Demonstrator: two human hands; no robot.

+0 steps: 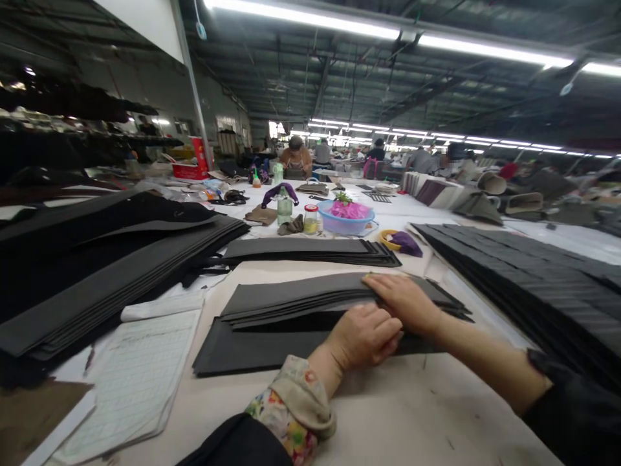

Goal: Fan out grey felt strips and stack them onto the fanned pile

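Observation:
My left hand (363,333) is closed, with its fingers curled over the near side of the dark grey fabric panels; what they pinch, if anything, is hidden. Just beyond it, my right hand (405,301) rests with outstretched fingers on top of a stack of dark grey fabric strips (291,291). This upper stack bows slightly and lies over a lower dark panel (257,355), with a dark gap between them. Behind both lies another flat stack of grey strips (295,247).
Large piles of dark panels flank the worktable, left (130,278) and right (524,272). A paper pad (130,375) lies at front left. Beyond are a blue basin (347,221), a glass jar (310,220), a green bottle (284,207) and a yellow bowl (388,239). People work farther back.

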